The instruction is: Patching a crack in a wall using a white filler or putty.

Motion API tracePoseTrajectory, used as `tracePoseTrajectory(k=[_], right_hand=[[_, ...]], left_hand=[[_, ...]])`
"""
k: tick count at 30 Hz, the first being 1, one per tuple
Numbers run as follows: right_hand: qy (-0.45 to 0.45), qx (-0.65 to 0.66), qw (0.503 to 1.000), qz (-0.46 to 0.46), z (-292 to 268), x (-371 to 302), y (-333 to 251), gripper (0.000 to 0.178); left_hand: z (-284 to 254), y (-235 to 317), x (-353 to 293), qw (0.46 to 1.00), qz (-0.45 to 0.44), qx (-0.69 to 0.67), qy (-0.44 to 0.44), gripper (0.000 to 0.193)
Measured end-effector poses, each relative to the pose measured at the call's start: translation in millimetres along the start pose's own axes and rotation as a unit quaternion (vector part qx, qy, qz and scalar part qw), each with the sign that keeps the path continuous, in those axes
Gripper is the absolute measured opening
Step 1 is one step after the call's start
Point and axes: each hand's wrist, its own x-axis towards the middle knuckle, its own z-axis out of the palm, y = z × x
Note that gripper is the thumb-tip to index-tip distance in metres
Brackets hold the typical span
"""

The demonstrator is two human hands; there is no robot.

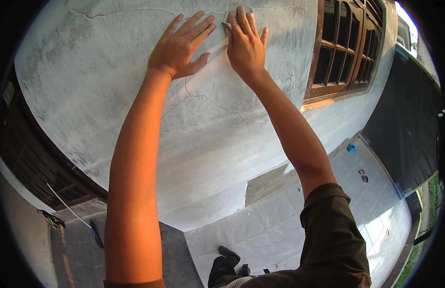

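Note:
My left hand (179,47) lies against the grey plastered wall (112,91), its fingers spread and nothing in it. To its right, my right hand (245,48) presses a small grey sheet, which looks like sandpaper (226,24), onto the wall. Most of that sheet is hidden under the fingers; a bit of its edge shows beside the index finger. Whitish dust covers the fingertips of the right hand. Thin cracks run across the plaster above and below both hands.
A brown wooden window (345,53) is set in the wall at right. A dark slatted wooden frame (35,149) stands at left, with a long-handled tool (71,211) near it. Below are grey floor tiles (261,235), a blue cup-like container (351,148) and a dark sheet barrier (400,115).

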Motion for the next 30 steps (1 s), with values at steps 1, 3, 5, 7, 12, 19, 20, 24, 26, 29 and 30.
tracePoseTrajectory(k=[1,3,5,7,12,19,20,24,26,29,30], right_hand=[[0.003,0.011,1.0,0.01,0,-1,-2,0.044],[-0.006,0.047,0.999,0.01,5,-30,-15,0.045],[-0.06,0.039,0.997,0.002,-1,-61,-27,0.047],[-0.031,0.03,0.999,-0.005,4,-38,-17,0.045],[0.016,0.042,0.999,0.014,6,-10,-12,0.04],[0.025,0.041,0.999,-0.001,10,3,-1,0.043],[0.025,0.04,0.999,-0.001,10,-2,-2,0.043],[-0.094,0.049,0.994,0.006,1,-85,-38,0.044],[-0.068,0.021,0.997,-0.014,2,-66,-18,0.043],[0.025,0.04,0.999,0.025,6,-4,-3,0.044],[0.023,0.042,0.999,0.026,5,-13,-9,0.044]], left_hand=[[1,0,0,1.0,0.0,0.001,0.005,0.067],[0,-5,-5,1.0,-0.002,-0.002,-0.001,0.066],[0,-5,-6,1.0,-0.002,-0.008,0.004,0.066],[-3,-1,-3,1.0,0.0,0.029,-0.002,0.062],[-2,-1,-2,0.999,0.004,0.033,0.011,0.061],[0,2,3,1.0,0.005,0.018,0.021,0.061],[0,2,3,1.0,0.005,0.018,0.021,0.061],[-3,-7,-7,1.0,0.0,0.016,0.004,0.064],[-1,-4,-2,1.0,0.003,0.009,0.014,0.064],[1,2,0,1.0,0.0,0.007,0.012,0.065],[1,0,-1,1.0,0.001,0.007,0.012,0.065]])
